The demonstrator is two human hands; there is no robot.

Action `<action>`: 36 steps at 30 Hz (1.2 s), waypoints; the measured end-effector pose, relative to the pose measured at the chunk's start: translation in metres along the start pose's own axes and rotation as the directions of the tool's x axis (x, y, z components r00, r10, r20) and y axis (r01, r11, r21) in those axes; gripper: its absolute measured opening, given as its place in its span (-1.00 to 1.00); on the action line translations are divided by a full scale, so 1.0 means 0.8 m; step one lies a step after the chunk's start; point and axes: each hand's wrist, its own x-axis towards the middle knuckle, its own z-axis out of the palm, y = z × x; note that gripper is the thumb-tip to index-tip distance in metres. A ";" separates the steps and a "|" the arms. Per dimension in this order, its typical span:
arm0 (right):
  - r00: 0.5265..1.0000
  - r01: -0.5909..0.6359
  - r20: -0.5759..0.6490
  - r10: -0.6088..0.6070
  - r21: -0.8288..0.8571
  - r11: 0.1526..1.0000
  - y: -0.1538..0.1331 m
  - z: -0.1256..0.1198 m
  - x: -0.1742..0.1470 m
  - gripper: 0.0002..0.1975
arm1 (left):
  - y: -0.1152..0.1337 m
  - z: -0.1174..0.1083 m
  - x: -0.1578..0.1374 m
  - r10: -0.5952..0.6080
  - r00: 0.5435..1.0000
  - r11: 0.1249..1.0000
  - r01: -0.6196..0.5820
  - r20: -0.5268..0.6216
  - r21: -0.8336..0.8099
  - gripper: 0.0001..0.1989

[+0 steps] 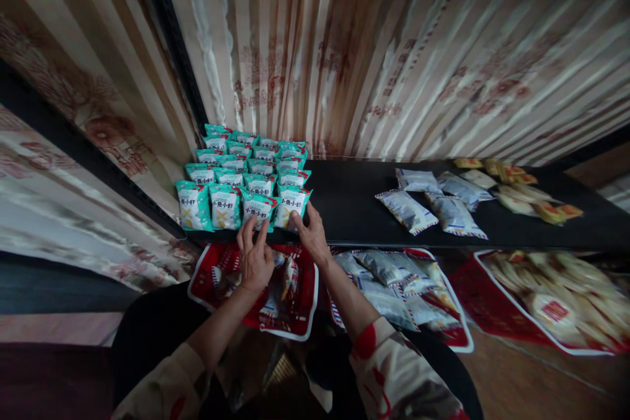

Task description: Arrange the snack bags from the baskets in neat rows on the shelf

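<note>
Nearest, along the bottom of the frame, two patterned sleeves (pixel 394 367) reach up past a red basket (pixel 315 289) at lower centre, with assorted packets (pixel 289 279) in it. Just right of it a second basket (pixel 462 335) holds silver-grey packs (pixel 384 292), and at the lower right edge a third basket (pixel 472 295) is heaped with pale packs (pixel 571 302). Above the first basket, the left hand (pixel 255 259) rests spread fingertips on the lower front of the third green-and-white packet (pixel 257 207) from the left, not gripping it. The right hand (pixel 312 233) sets its thumb on the front of the rightmost packet (pixel 291 207), fingers along its right edge; whether it grips or only steadies that packet, I cannot tell. Both packets stand in the front row, left of centre on a black shelf (pixel 349 203). Behind them, more green packets (pixel 233 163) stand in rows, so this block looks largely in order, its front corner perhaps being squared. On the shelf's right half, silver packs (pixel 406 211) and, farther right, yellow packs (pixel 556 212) lie loose, apparently not arranged. A striped curtain (pixel 305 46) fills the top.
</note>
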 end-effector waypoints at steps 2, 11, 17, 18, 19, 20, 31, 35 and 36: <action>0.999 0.034 0.018 -0.034 0.015 0.999 0.000 0.003 0.002 -0.45 | -0.002 0.000 0.003 0.017 1.000 1.000 -0.017 0.010 -0.001 -0.37; 0.997 -0.039 0.075 0.034 0.078 0.996 0.007 0.009 0.001 -0.36 | -0.009 0.007 0.004 0.093 0.995 0.994 -0.094 0.021 0.052 -0.41; 0.998 0.013 0.057 -0.016 0.058 0.998 0.010 0.012 -0.002 -0.37 | -0.023 0.009 0.002 0.202 0.979 0.976 -0.202 0.013 0.078 -0.42; 0.998 0.029 0.046 -0.031 0.037 0.999 0.011 0.013 -0.001 -0.39 | -0.024 0.010 0.002 0.205 0.979 0.975 -0.206 0.014 0.081 -0.42; 0.998 0.043 0.035 -0.044 0.018 0.999 0.013 0.015 -0.001 -0.41 | -0.024 0.012 0.003 0.208 0.978 0.974 -0.208 0.012 0.085 -0.42; 0.998 0.056 0.026 -0.056 0.005 0.998 0.014 0.016 -0.001 -0.42 | -0.024 0.013 0.003 0.211 0.977 0.973 -0.211 0.007 0.090 -0.42; 1.000 -0.017 -0.009 0.017 0.000 1.000 0.020 0.019 -0.003 -0.35 | -0.027 0.014 0.001 0.240 0.970 0.959 -0.243 0.039 0.148 -0.38; 1.000 -0.009 0.000 0.009 0.005 1.000 0.017 0.017 -0.001 -0.36 | -0.024 0.016 0.002 0.246 0.969 0.958 -0.246 0.019 0.149 -0.35; 1.000 -0.003 0.011 0.003 0.012 1.000 0.016 0.016 0.000 -0.36 | -0.023 0.017 0.002 0.249 0.968 0.957 -0.249 0.014 0.151 -0.35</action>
